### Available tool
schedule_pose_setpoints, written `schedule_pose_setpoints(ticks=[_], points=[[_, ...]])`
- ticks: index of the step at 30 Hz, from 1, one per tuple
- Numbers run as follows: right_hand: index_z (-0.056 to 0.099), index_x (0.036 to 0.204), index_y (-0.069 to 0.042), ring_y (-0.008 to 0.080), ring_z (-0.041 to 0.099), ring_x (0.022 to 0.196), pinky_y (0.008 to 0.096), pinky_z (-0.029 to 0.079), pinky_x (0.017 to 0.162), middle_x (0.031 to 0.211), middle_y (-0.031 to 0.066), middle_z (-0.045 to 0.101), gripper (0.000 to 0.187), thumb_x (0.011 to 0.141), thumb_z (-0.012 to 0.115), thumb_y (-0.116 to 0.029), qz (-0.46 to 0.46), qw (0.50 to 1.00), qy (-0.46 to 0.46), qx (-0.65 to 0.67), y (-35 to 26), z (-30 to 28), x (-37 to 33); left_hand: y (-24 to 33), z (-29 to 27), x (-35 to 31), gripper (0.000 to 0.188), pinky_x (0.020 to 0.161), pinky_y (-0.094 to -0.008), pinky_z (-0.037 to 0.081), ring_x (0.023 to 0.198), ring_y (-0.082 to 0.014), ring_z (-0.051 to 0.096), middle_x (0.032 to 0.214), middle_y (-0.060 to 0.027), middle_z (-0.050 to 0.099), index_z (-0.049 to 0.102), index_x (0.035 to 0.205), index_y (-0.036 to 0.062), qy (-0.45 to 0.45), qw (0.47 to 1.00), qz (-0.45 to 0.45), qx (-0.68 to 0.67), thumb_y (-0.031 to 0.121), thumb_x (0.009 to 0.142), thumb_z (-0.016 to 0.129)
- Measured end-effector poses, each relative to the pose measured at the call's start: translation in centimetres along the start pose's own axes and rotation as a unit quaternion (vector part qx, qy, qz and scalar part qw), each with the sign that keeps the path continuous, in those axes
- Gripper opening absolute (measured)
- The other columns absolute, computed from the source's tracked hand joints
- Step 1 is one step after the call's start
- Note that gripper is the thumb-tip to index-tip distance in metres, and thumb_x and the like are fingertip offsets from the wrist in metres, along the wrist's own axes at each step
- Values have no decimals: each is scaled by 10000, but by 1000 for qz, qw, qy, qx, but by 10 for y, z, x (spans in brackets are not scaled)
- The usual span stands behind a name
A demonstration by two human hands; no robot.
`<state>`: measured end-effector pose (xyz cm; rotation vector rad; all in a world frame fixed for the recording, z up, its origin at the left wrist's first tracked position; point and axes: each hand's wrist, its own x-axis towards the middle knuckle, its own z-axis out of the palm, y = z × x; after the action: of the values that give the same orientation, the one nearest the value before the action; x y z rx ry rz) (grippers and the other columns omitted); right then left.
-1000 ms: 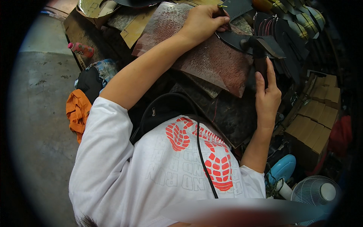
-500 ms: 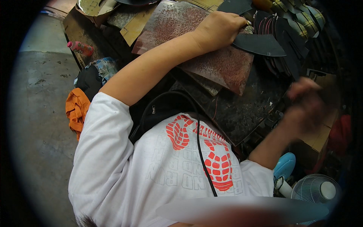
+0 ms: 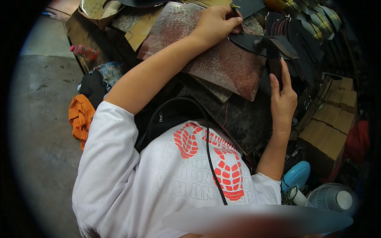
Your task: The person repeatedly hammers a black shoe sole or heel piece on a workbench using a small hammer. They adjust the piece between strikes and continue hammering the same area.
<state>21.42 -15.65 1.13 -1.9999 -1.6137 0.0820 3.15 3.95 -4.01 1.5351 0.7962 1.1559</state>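
Note:
My right hand grips the dark handle of a hammer, index finger stretched along it. The hammer's round face and long bent peen lie over a black curved flat piece. That piece rests partly on a worn reddish-brown slab with a pitted top. My left hand is over the slab's far part, thumb and fingers closed on a thin dark strip with a pale yellow tip. Whether this strip belongs to the curved piece I cannot tell.
Stacked black cut pieces stand at the far right, beside yellow-checked pieces. Brown cardboard boxes and a white fan are at my right. A pink bottle and an orange cloth lie at my left.
My right hand has come in from the right and now has the hammer over the black piece. My left hand has shifted left, and the dark strip now shows in its fingers.

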Motion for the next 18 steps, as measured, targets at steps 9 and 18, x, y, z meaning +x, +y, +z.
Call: schedule_pose_setpoints(ticks=[9, 18], points=[[521, 1467, -285, 244, 748, 915, 360, 556, 739, 1198, 145, 714, 493, 989, 644, -298, 36, 994, -23, 100, 21, -7, -1, 12, 2, -3, 174, 672, -274, 584, 732, -145, 738, 816, -116, 742, 714, 995, -25, -4, 995, 54, 83, 118, 897, 717], [585, 1127, 9, 177, 568, 653, 264, 459, 553, 859, 126, 612, 441, 1017, 538, -415, -206, 876, 192, 392, -47, -102, 10, 24, 16, -2, 133, 690, -392, 558, 767, -334, 693, 803, -137, 699, 692, 942, 35, 18, 902, 293, 316, 129, 849, 698]])
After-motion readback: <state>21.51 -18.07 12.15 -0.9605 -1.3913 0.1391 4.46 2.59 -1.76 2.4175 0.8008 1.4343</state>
